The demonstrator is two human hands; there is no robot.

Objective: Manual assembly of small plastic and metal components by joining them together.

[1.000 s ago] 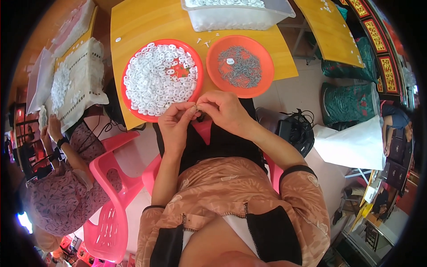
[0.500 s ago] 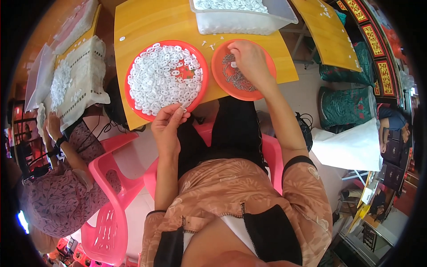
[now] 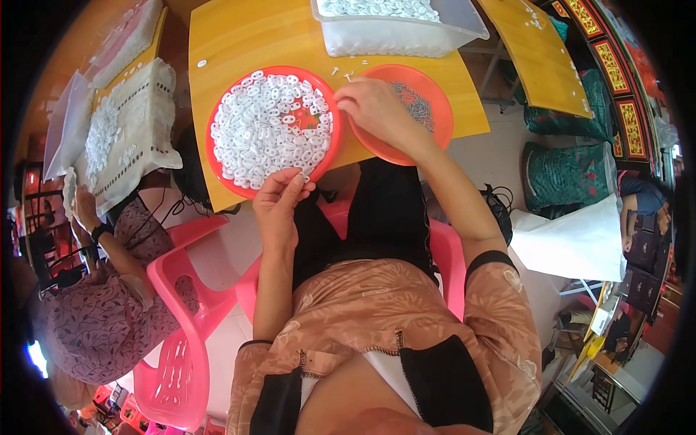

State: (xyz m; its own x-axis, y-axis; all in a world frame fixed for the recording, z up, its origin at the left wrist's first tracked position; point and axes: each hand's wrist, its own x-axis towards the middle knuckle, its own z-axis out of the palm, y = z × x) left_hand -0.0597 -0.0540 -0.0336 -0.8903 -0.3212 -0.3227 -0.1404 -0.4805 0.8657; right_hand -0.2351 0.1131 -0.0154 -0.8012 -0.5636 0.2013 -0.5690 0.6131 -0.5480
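Small white oval plastic pieces with two holes [image 3: 254, 134] heap up in a round red tray [image 3: 337, 134] in front of me. At its near rim my left hand [image 3: 275, 203] is closed in a pinch on one white plastic piece [image 3: 305, 178]. My right hand [image 3: 380, 109] hovers over the left rim of an orange-red tray [image 3: 441, 101], its fingertips pinched together near the gap between the trays. Whatever sits in that pinch is too small to make out. Thin grey metal pieces [image 3: 419, 110] lie in this tray, partly hidden by the hand.
A translucent bin [image 3: 391, 36] of white pieces stands at the back of the yellow table [image 3: 246, 36]. Several loose small pieces [image 3: 341, 72] lie before it. At left another person [image 3: 109, 319] sits by a cloth with white pieces. Green sacks [image 3: 565, 174] stand at right.
My right hand has lifted from the metal pieces and moved left toward the red tray. My left hand keeps its pinch at the rim.
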